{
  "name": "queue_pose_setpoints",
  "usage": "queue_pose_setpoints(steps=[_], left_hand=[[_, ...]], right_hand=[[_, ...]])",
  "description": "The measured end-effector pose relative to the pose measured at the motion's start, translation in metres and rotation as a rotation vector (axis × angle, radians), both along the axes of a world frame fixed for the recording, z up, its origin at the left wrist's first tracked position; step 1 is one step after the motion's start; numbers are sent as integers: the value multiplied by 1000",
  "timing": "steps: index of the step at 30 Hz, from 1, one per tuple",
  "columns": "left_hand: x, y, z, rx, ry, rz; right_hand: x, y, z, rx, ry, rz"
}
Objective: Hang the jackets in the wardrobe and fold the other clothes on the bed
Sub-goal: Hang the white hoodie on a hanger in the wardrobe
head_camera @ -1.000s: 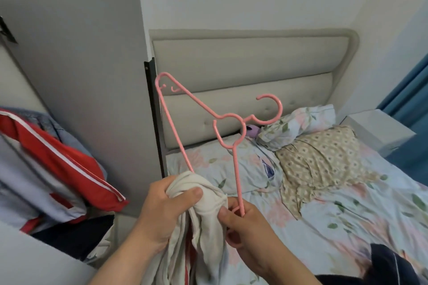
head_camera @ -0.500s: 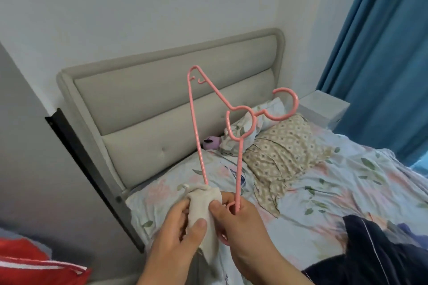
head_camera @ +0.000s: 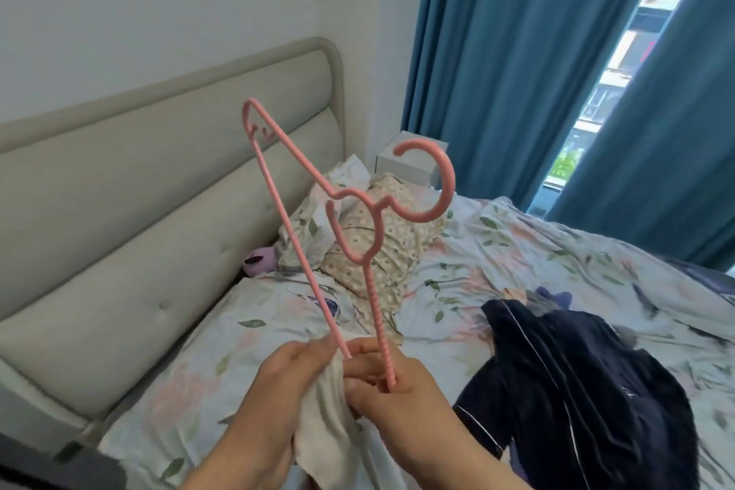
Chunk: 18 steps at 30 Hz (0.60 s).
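So the pink hanger [head_camera: 376,310] sits in the middle of the frame, tipped on its side with the hook pointing right. The right hand [head_camera: 393,390] has its fingers curled round the hanger's ribbed arm down low. The left hand [head_camera: 286,382] pinches the cream garment [head_camera: 324,410] right at the hanger's lower end, and the cloth hangs down at bottom centre. All this is over the floral bed [head_camera: 517,251]. A navy garment [head_camera: 576,390] lies crumpled at lower right, the grey headboard [head_camera: 139,211] is on the left and the blue curtains [head_camera: 517,52] are at upper right.
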<state>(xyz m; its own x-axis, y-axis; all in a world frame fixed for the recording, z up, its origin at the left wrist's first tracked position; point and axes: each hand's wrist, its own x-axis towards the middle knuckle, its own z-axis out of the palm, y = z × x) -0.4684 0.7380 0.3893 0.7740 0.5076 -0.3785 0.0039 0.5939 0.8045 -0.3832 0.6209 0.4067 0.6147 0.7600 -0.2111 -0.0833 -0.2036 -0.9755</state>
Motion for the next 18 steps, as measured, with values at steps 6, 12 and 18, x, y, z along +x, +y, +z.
queue_pose_setpoints(steps=[6,12,18], left_hand=[[-4,20,-14,-36,-70,-96],[-8,41,-23,-128,-173,-258],[-3,49,-23,-137,-228,-417]], right_hand=[[-16,12,-7,-54,6,-182],[-26,18,-10,-42,155,-388],[-29,15,-7,-58,133,-440]])
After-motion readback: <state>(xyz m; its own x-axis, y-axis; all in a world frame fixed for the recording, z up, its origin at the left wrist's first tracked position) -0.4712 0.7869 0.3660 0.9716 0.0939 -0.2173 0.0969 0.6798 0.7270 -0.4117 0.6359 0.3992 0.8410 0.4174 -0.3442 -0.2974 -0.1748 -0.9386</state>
